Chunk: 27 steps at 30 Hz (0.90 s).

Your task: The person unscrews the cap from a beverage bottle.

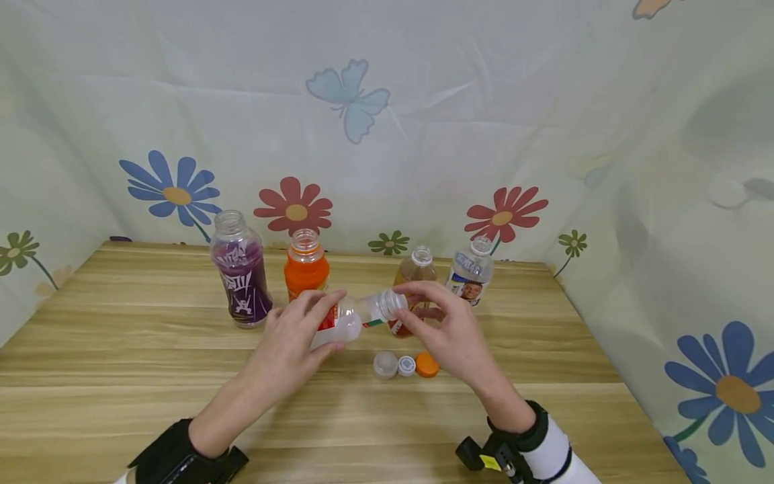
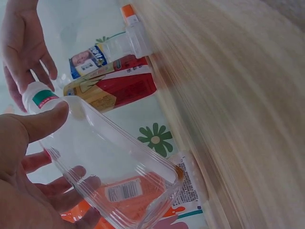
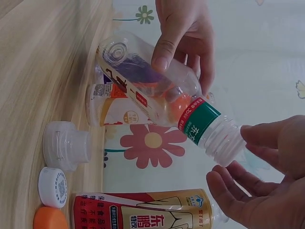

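Note:
My left hand (image 1: 296,329) holds a clear plastic bottle (image 3: 143,98) tilted on its side, its neck pointing right. A green and red label band sits below the neck, and no liquid shows in it. At the bottle's uncapped mouth (image 1: 393,304), the thumb and fingers of my right hand (image 1: 450,329) pinch the rim from both sides. In the left wrist view the bottle's ribbed base (image 2: 157,195) faces the camera. Below the hands, a translucent cap (image 1: 385,365), a small white cap (image 1: 406,366) and an orange cap (image 1: 426,364) lie in a row.
Behind the hands stand uncapped bottles: a purple one (image 1: 242,275), an orange one (image 1: 306,272), a brownish one with red label (image 3: 143,210) and a clear one (image 1: 470,272). A flowered curtain (image 1: 423,154) borders the wooden table (image 1: 151,376) at back and sides.

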Tool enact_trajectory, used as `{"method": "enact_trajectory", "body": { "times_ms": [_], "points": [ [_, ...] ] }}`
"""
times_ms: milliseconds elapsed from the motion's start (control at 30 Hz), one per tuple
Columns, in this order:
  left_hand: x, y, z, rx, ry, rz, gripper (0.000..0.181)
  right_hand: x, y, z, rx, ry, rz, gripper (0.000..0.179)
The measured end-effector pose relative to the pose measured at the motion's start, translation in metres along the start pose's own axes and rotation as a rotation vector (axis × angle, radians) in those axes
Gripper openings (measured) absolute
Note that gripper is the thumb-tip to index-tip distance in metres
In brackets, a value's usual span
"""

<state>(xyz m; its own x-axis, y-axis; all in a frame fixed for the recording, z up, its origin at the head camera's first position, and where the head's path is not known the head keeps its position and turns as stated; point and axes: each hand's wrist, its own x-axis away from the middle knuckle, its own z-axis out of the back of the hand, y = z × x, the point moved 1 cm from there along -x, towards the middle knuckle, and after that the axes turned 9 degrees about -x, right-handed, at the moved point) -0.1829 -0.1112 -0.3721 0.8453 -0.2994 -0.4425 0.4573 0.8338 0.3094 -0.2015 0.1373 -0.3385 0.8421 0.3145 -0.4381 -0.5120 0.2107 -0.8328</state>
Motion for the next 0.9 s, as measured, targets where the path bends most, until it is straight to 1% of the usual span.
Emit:
{"method": "enact_trajectory", "body": {
  "times_ms": [133, 200, 367, 600, 733, 900],
  "points": [
    [0.0002, 0.0001, 0.0006, 0.003, -0.005, 0.004, 0.075, 0.0000, 0.0013, 0.0001, 0.006, -0.004, -0.001, 0.038],
    [0.0003, 0.0002, 0.0008, 0.004, -0.008, 0.006, 0.075, -0.0002, 0.0023, 0.0000, 0.007, -0.004, 0.005, 0.039],
    [0.0002, 0.0007, 0.0011, 0.007, -0.011, 0.006, 0.075, 0.0000, 0.0031, 0.0008, 0.026, -0.007, 0.006, 0.037],
    [-0.0002, 0.0003, 0.0008, 0.009, -0.009, 0.014, 0.076, 0.0011, 0.0013, 0.0017, 0.065, -0.021, -0.038, 0.037],
    [-0.0002, -0.0001, 0.0009, 0.008, -0.010, 0.015, 0.075, 0.0013, 0.0007, 0.0015, 0.058, -0.023, -0.036, 0.037],
    [-0.0004, -0.0001, 0.0011, 0.007, -0.008, 0.016, 0.076, 0.0012, 0.0006, 0.0007, 0.030, -0.007, -0.042, 0.031]
  ]
}}
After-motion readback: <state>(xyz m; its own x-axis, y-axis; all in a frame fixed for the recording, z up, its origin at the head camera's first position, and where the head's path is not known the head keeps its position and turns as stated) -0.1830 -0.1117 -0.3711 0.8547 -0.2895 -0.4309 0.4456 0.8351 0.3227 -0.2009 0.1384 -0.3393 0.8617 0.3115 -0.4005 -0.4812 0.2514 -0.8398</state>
